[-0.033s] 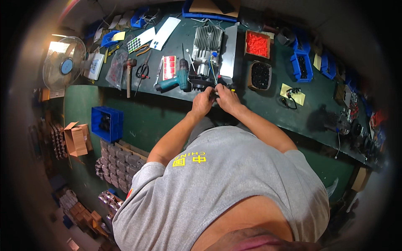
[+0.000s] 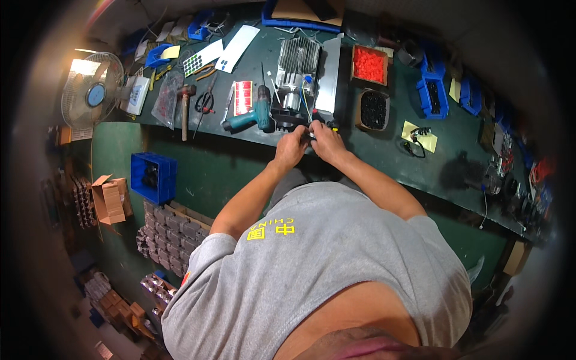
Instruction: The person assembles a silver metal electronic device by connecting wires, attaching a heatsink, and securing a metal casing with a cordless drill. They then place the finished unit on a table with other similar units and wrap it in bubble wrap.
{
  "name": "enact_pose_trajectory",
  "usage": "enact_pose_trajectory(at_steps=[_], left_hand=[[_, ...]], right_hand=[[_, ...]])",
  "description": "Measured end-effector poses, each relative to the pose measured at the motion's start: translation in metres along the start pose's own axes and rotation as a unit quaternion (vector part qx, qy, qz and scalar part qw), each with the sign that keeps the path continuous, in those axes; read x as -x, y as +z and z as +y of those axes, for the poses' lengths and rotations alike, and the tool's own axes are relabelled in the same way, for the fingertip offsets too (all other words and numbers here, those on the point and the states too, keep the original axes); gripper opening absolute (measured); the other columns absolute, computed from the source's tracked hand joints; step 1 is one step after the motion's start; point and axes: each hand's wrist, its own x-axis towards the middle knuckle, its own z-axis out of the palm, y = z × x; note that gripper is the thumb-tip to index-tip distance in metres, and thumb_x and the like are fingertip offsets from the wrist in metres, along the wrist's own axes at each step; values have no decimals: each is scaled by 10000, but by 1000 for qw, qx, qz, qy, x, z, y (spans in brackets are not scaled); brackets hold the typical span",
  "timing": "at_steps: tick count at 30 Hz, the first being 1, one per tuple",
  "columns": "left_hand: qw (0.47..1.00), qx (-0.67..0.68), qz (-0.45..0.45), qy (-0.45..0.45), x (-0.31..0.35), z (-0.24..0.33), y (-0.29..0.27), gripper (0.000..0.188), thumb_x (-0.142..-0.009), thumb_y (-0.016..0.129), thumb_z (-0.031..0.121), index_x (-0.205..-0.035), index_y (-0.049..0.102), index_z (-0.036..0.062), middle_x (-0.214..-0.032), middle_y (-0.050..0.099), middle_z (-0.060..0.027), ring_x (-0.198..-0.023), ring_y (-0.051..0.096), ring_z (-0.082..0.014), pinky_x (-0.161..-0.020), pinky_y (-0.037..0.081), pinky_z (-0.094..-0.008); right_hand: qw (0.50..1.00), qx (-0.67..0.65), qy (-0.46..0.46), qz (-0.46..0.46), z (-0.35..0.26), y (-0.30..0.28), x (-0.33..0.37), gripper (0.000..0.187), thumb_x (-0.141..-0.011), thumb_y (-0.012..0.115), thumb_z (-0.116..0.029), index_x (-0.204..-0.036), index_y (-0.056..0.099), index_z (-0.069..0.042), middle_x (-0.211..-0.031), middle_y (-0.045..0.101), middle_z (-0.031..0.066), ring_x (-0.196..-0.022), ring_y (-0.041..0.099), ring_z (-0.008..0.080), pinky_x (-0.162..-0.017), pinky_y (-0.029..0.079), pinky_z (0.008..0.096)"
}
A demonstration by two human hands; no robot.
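At the bench's front edge my left hand [image 2: 291, 147] and my right hand [image 2: 327, 143] meet, fingers closed in a pinch. Whatever small dark thing lies between the fingertips is too hidden to name. Thin wires [image 2: 303, 96] run down toward the fingers from a blue connector [image 2: 308, 79]. Just beyond the hands stands a finned grey metal motor housing [image 2: 298, 57] with a shiny cylindrical end. A black ribbed part [image 2: 288, 119] lies at its near end, beside my left hand. A flat silver metal plate [image 2: 327, 72] lies along its right side.
Left of the motor lie a teal power drill [image 2: 249, 117], a hammer [image 2: 185, 108], scissors [image 2: 206, 102] and sticker sheets [image 2: 243, 96]. To the right stand boxes of red caps [image 2: 368, 63] and black parts [image 2: 373, 109], and blue bins [image 2: 432, 96]. A fan [image 2: 93, 90] stands far left.
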Motion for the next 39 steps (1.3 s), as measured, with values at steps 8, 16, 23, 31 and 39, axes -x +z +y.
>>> enact_pose_trajectory(at_steps=[8, 16, 23, 31, 39], left_hand=[[994, 8, 66, 85, 18, 40, -44, 540, -778, 797, 135, -1281, 608, 82, -1204, 591, -147, -1050, 623, -322, -870, 516, -406], [977, -18, 141, 159, 17, 69, -63, 846, -639, 838, 14, -1396, 462, 58, -1313, 525, -212, -1231, 511, -424, -1050, 444, -464], [984, 70, 100, 131, 9, 56, -73, 787, -636, 793, -9, -1355, 476, 35, -1243, 541, -200, -1181, 546, -403, -1027, 451, -442], [986, 40, 68, 149, 4, 54, -84, 804, -650, 802, 14, -1380, 465, 28, -1243, 560, -204, -1193, 550, -399, -1039, 450, -433], [974, 24, -153, 166, -26, 77, -123, 872, -687, 815, 42, -1463, 417, 9, -1393, 528, -201, -1293, 539, -338, -1087, 442, -410]], right_hand=[[976, -211, -54, 16, -13, -49, 6, 416, -776, 770, -133, -1110, 548, -21, -935, 672, 153, -855, 678, 284, -763, 536, 405], [888, -456, 47, -29, -38, -62, 0, 469, -822, 777, -98, -1189, 514, 30, -991, 675, 112, -660, 633, 144, -586, 529, 257], [926, -373, -21, 53, -31, -70, -1, 521, -824, 782, -160, -1240, 535, 30, -1011, 694, 142, -608, 651, 139, -609, 551, 287], [964, -92, -239, 66, -61, -98, 8, 745, -730, 845, -272, -1380, 533, -82, -1333, 583, 166, -1290, 522, 350, -1080, 403, 419], [977, -130, -167, 17, -24, -70, 1, 772, -697, 831, -148, -1390, 500, -66, -1299, 598, 183, -1198, 578, 380, -1055, 461, 438]])
